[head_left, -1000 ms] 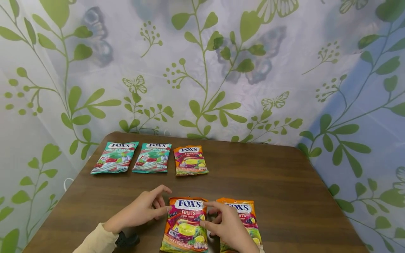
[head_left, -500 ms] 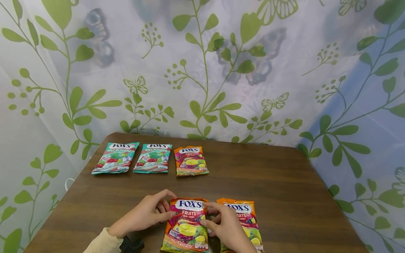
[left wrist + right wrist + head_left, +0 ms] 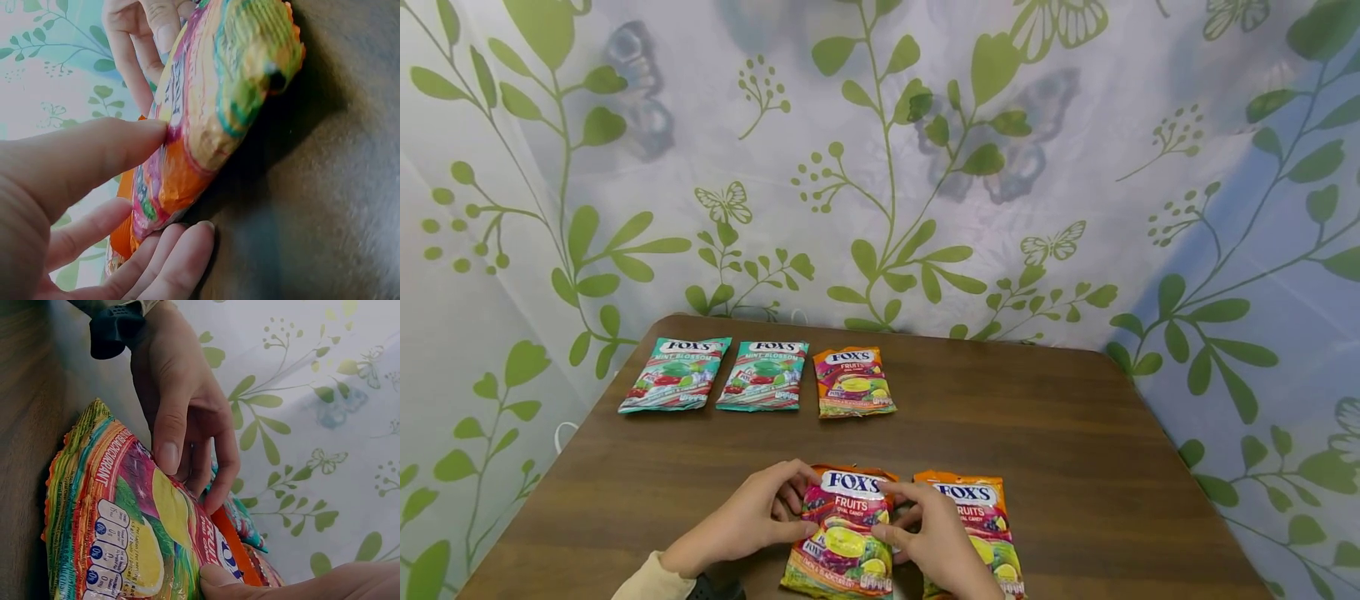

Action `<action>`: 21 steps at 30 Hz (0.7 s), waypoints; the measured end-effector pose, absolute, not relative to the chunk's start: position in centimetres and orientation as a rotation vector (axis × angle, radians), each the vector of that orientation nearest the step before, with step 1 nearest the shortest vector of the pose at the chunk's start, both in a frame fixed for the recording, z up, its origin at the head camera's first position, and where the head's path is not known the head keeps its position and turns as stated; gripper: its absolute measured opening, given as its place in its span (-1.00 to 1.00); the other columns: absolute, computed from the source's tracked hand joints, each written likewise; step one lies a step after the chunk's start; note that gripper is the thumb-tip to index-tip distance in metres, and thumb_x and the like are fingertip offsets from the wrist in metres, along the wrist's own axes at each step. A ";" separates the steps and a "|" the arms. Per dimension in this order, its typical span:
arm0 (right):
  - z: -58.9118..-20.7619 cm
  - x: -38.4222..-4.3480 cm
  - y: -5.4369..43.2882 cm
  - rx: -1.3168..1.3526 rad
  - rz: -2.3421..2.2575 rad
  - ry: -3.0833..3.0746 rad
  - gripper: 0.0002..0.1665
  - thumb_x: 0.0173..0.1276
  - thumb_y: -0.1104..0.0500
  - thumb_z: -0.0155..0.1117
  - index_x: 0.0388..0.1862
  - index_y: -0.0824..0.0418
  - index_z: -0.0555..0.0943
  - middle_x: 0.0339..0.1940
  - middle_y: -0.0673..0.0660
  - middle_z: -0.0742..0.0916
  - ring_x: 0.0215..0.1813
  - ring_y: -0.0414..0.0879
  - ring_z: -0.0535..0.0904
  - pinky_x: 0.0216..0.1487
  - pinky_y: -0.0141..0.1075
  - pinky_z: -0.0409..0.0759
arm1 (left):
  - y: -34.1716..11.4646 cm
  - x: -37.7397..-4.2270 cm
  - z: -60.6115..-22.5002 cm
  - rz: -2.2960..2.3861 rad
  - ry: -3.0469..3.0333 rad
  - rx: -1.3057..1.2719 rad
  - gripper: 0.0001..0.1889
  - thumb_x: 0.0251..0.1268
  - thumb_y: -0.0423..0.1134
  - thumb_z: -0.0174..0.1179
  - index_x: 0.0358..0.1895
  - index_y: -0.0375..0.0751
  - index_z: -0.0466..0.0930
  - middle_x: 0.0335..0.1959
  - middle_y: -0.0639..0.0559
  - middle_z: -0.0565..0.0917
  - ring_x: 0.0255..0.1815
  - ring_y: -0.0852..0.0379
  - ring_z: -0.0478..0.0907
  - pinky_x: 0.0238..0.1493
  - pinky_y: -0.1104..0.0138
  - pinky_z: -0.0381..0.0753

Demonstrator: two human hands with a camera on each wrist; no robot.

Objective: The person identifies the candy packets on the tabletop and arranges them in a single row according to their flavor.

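An orange and magenta Fox's Fruits candy bag [image 3: 844, 546] lies between my two hands near the front of the table. My left hand [image 3: 747, 518] grips its left edge, the thumb on the printed front; in the left wrist view the other fingers reach round the edge of the bag [image 3: 200, 125]. My right hand [image 3: 934, 533] holds the right edge, with thumb and index finger on the front. The right wrist view has the front of this bag [image 3: 134, 512] up close. A second Fruits bag [image 3: 981, 517] lies just right, partly hidden by the right hand.
At the back left of the brown table [image 3: 1037, 433] lie two teal Mint Blossom bags, one at the far left [image 3: 676, 375] and another bag [image 3: 763, 377] beside it. A third Fruits bag [image 3: 853, 383] ends that row. A leaf-patterned curtain [image 3: 880, 167] hangs behind.
My left hand has moved right, from the bag's edge to a hold on it. The held bag has shifted slightly; the right hand has stayed nearly still.
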State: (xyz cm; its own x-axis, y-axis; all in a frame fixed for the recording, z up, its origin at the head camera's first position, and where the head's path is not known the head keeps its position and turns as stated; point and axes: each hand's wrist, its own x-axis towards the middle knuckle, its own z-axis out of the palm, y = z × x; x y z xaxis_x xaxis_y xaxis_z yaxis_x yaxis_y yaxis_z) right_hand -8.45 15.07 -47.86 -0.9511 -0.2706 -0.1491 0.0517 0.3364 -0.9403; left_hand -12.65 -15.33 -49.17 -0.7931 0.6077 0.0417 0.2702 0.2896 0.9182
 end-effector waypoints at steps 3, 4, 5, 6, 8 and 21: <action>-48.0 -8.5 15.1 -0.205 -1.657 2.319 -0.35 0.35 0.33 0.64 0.41 0.29 0.69 0.05 0.25 0.65 -0.16 0.04 0.76 -0.42 -0.13 0.80 | -15.2 -12.5 -49.3 1.533 2.214 0.785 -0.51 0.41 -0.30 0.54 0.31 -0.28 0.58 0.06 -0.09 0.58 -0.14 0.03 0.60 -0.20 0.31 0.74; -48.0 -8.4 15.1 -0.211 -1.659 2.319 -0.35 0.35 0.33 0.64 0.41 0.29 0.69 0.06 0.25 0.64 -0.16 0.04 0.76 -0.42 -0.13 0.80 | -15.2 -12.5 -49.3 1.542 2.202 0.778 -0.50 0.41 -0.31 0.54 0.31 -0.30 0.57 0.07 -0.09 0.57 -0.13 0.02 0.60 -0.20 0.30 0.75; -48.1 -8.4 15.1 -0.218 -1.661 2.320 -0.35 0.35 0.34 0.63 0.41 0.29 0.68 0.06 0.26 0.64 -0.16 0.04 0.76 -0.42 -0.13 0.80 | -15.1 -12.5 -49.3 1.547 2.193 0.763 -0.50 0.41 -0.31 0.54 0.31 -0.30 0.57 0.08 -0.10 0.56 -0.12 0.02 0.60 -0.19 0.30 0.75; -48.1 -8.4 15.1 -0.226 -1.662 2.323 -0.35 0.35 0.34 0.63 0.42 0.29 0.68 0.07 0.26 0.64 -0.16 0.05 0.76 -0.42 -0.14 0.80 | -15.1 -12.4 -49.3 1.552 2.185 0.753 -0.50 0.41 -0.31 0.54 0.32 -0.30 0.57 0.08 -0.10 0.55 -0.11 0.01 0.60 -0.19 0.30 0.76; -48.2 -8.4 15.2 -0.242 -1.668 2.328 -0.34 0.35 0.34 0.63 0.42 0.30 0.68 0.07 0.25 0.64 -0.17 0.05 0.76 -0.43 -0.15 0.80 | -15.0 -12.5 -49.3 1.557 2.179 0.731 -0.50 0.40 -0.31 0.54 0.31 -0.30 0.57 0.08 -0.11 0.54 -0.09 0.00 0.59 -0.19 0.30 0.76; -48.2 -8.1 15.1 -0.251 -1.647 2.383 -0.34 0.32 0.30 0.67 0.39 0.28 0.70 0.11 0.24 0.65 -0.18 0.01 0.74 -0.41 -0.21 0.78 | -14.9 -12.5 -49.1 1.516 2.210 0.695 -0.50 0.39 -0.26 0.57 0.30 -0.26 0.59 0.05 -0.12 0.53 -0.05 -0.03 0.54 -0.21 0.30 0.75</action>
State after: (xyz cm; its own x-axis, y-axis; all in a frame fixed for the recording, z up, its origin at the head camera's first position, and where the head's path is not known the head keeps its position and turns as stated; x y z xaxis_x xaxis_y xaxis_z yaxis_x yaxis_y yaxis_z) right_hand -8.14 15.11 -48.24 -0.9581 -0.2707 -0.0937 -0.0080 0.3524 -0.9358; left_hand -12.50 -14.94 -49.12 -0.8094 0.5868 -0.0254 0.1875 0.2991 0.9356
